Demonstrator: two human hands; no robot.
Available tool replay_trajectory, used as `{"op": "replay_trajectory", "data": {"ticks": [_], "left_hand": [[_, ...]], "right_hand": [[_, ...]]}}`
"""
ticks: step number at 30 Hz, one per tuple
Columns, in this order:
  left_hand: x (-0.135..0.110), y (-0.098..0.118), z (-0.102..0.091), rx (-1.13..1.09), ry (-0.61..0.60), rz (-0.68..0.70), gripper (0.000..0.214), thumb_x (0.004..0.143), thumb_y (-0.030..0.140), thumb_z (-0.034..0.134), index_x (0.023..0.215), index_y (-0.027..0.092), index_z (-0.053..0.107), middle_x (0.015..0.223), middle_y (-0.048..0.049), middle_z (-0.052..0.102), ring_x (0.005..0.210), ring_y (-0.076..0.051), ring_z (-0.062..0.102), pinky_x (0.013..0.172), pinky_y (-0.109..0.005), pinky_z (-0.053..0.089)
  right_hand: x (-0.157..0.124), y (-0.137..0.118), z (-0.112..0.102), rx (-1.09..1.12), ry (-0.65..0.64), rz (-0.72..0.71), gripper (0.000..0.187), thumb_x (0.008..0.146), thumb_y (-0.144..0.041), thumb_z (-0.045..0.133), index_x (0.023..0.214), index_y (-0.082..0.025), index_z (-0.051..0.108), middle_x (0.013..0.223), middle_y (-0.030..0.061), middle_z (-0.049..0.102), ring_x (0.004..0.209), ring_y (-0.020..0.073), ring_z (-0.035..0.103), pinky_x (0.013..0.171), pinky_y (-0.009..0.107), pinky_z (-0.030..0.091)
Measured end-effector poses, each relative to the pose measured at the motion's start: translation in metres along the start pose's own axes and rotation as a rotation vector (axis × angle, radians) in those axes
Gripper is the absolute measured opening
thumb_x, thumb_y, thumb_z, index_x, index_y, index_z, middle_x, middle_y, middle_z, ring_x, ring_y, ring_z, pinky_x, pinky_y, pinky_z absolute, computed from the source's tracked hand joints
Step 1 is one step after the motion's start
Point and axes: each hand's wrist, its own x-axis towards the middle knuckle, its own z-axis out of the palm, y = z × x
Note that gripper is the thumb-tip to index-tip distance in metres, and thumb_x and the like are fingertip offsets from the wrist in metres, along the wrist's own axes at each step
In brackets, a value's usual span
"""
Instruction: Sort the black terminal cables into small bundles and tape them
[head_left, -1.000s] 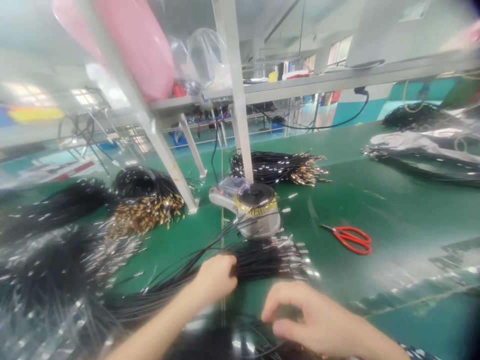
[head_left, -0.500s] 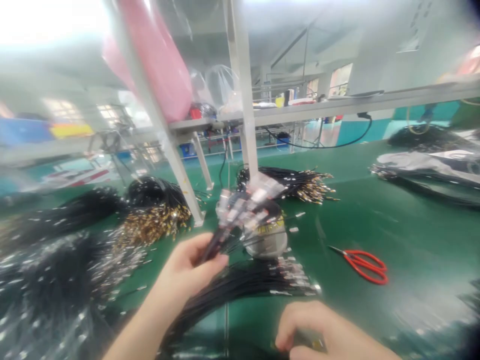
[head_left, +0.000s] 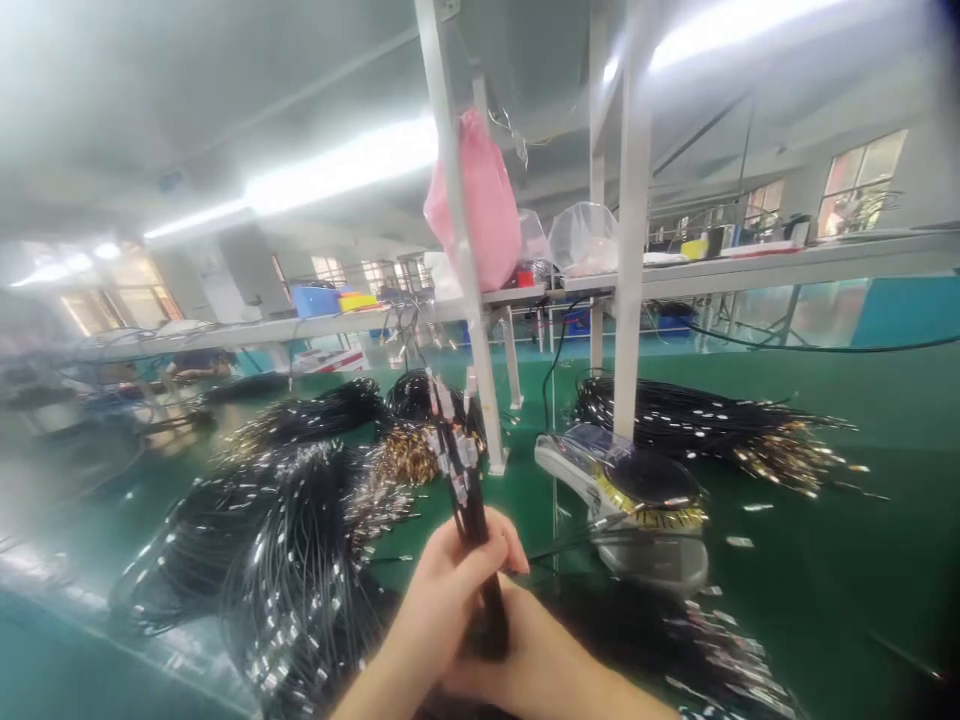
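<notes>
My left hand (head_left: 450, 575) is closed round a bundle of black cables (head_left: 474, 515), which stands nearly upright with its pale connector ends at the top. Just below it, my right hand (head_left: 529, 640) wraps the same bundle; its fingers are partly hidden behind the cables. To the right sits a pale rounded device (head_left: 652, 550) with a dark round top and a yellow marked band. More black cables with pale ends (head_left: 720, 640) lie on the green surface to the right of my hands.
Large heaps of black cables (head_left: 292, 560) cover the left side. Another cable bundle with gold-coloured tips (head_left: 697, 425) lies at the back right. White posts (head_left: 630, 300) rise from the green surface (head_left: 817, 540). A pink bag (head_left: 487, 205) hangs behind the left post.
My right hand has come up from the lower right onto the cable bundle, below my left hand. The bundle stands more upright. The view has swung left and up, and the red-handled scissors are out of sight.
</notes>
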Motion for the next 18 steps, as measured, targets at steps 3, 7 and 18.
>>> {"op": "replay_trajectory", "data": {"ticks": [3, 7, 18], "left_hand": [[0.0, 0.013, -0.021, 0.101, -0.045, 0.062, 0.04, 0.069, 0.047, 0.078, 0.095, 0.018, 0.07, 0.093, -0.0079, 0.068, 0.086, -0.022, 0.059, 0.077, -0.031, 0.044], [0.003, 0.03, -0.026, 0.05, -0.021, 0.245, 0.065, 0.071, 0.058, 0.07, 0.124, 0.021, 0.061, 0.112, -0.0122, 0.068, 0.102, -0.029, 0.06, 0.084, -0.036, 0.047], [0.013, 0.045, 0.007, -0.065, 0.253, 0.264, 0.041, 0.086, 0.05, 0.058, 0.105, 0.015, 0.07, 0.086, -0.0109, 0.075, 0.076, -0.023, 0.069, 0.069, -0.034, 0.054]], "right_hand": [[0.012, 0.009, 0.013, -0.004, 0.015, 0.094, 0.058, 0.083, -0.064, 0.048, 0.062, -0.013, 0.063, 0.061, 0.0057, 0.062, 0.061, 0.0168, 0.057, 0.064, 0.03, 0.045], [0.013, 0.016, 0.011, -0.151, 0.076, 0.093, 0.069, 0.085, -0.073, 0.031, 0.059, -0.016, 0.059, 0.063, 0.0085, 0.067, 0.062, 0.0174, 0.06, 0.066, 0.03, 0.045], [0.005, 0.021, 0.0, -0.1, -0.12, 0.153, 0.049, 0.085, -0.063, 0.046, 0.063, -0.019, 0.047, 0.069, 0.0098, 0.071, 0.071, 0.0217, 0.067, 0.072, 0.032, 0.048]]}}
